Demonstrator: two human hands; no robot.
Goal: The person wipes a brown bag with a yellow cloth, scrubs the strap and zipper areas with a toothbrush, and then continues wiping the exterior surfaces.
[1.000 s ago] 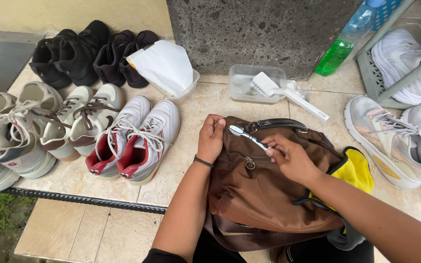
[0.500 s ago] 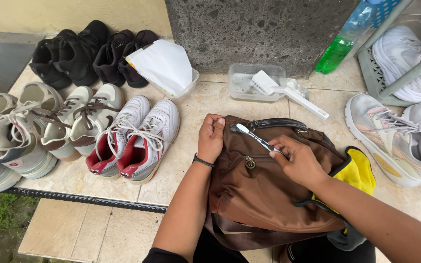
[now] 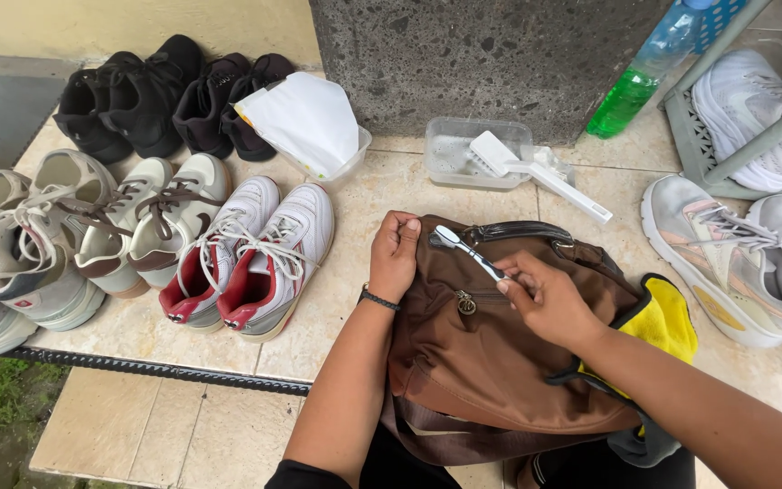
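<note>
Our right hand (image 3: 549, 299) pinches a small toothbrush (image 3: 469, 251) by its handle between thumb and fingertips, fingers closed snugly around it. The white bristle head points up and left and sits at the top edge of the brown bag (image 3: 491, 362), close to the dark carry handle; whether the bristles actually touch the fabric we cannot tell from this angle. Our left hand (image 3: 395, 255) is curled into a fist gripping the bag's upper left corner, a dark band at the wrist.

The bag rests in front of us on the tiled ledge (image 3: 183, 417), its zip pull hanging on the front panel. A yellow cloth (image 3: 672, 317) peeks out from under the bag's right side.

Just beyond the bag, a clear plastic tub (image 3: 463, 149) holds a white scrub brush (image 3: 536, 172) whose handle pokes out over the rim to the right. A green bottle (image 3: 631, 91) leans near a rack holding white shoes (image 3: 753, 109).

Left of the bag, a red-and-white pair of sneakers (image 3: 251, 258), then more pale pairs beside them. Black shoes (image 3: 138, 100) sit at the back, with a second tub of white paper (image 3: 309, 122).

A grey sneaker (image 3: 726, 263) lies to the right.
</note>
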